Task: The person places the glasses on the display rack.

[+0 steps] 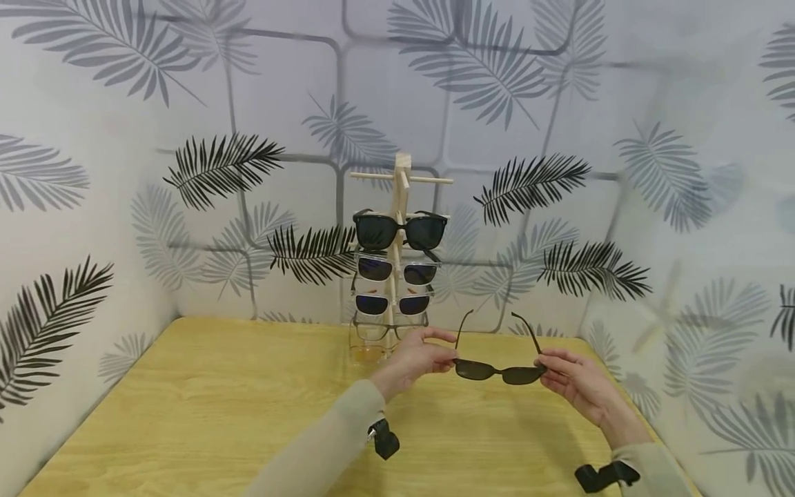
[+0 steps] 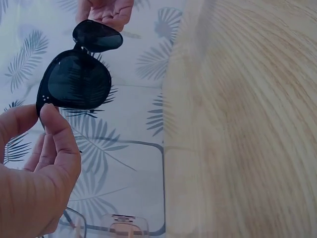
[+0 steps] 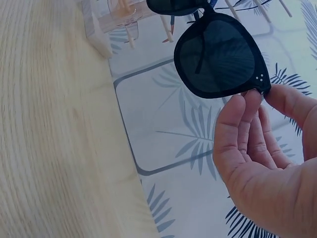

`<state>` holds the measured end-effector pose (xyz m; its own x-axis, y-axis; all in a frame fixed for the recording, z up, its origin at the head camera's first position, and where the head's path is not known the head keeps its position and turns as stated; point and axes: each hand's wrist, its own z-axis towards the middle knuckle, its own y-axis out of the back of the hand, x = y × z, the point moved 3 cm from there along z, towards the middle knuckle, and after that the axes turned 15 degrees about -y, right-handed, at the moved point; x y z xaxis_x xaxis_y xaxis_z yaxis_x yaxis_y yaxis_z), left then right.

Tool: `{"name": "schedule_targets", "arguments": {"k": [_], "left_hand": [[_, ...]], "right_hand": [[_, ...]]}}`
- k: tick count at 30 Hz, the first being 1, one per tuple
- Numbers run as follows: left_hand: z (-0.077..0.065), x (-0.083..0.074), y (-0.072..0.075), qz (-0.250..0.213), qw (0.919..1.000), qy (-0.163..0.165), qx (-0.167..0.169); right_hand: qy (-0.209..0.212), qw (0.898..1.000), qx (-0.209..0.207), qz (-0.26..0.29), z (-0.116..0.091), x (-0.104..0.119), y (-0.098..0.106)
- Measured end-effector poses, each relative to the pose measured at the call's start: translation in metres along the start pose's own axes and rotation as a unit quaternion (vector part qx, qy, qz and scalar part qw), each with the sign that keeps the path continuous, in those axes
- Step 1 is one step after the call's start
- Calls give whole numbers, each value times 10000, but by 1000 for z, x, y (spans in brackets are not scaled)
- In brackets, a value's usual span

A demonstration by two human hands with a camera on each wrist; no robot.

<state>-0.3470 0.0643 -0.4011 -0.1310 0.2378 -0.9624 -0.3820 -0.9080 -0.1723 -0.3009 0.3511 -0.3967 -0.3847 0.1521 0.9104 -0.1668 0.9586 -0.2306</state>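
Observation:
Black sunglasses [image 1: 474, 370] are held above the table, right of the rack, with both temples unfolded and pointing toward the back wall. My left hand [image 1: 417, 359] pinches their left hinge corner between thumb and fingers. At the opposite corner, my right hand [image 1: 577, 385] grips the frame the same way. In the left wrist view, the dark lens [image 2: 79, 82] shows small dots near the left hinge, beside the left hand [image 2: 49, 168]. Matching dots mark the frame [image 3: 259, 78] above the right hand [image 3: 262, 144] in the right wrist view.
A wooden display rack [image 1: 402, 190] stands at the back of the table [image 1: 236, 407]. It carries black sunglasses [image 1: 376, 232], clear-framed dark-lensed pairs [image 1: 375, 268] and thin-framed glasses [image 1: 371, 331] lower down. Its top peg [image 1: 428, 181] is bare. Leaf-patterned walls [image 1: 298, 90] enclose the back and sides.

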Motion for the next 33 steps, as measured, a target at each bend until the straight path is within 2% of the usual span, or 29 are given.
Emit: {"name": "schedule_targets", "arguments": {"k": [6,14,22,33], "left_hand": [[2,-21,-3,-178,9997,-115,156],[8,-53,5,-242,9991,-265,211],[9,-78,9,-232,9987,-378,250],[5,-105,8,-97,9983,-372,428]], "right_hand": [[109,9999,-3,70,-4,5,-3],[430,9983,390,-20,-5,31,-21],[533,9965,623,141,-11,51,-36],[791,9936,746,318,-29,76,-51]]}}
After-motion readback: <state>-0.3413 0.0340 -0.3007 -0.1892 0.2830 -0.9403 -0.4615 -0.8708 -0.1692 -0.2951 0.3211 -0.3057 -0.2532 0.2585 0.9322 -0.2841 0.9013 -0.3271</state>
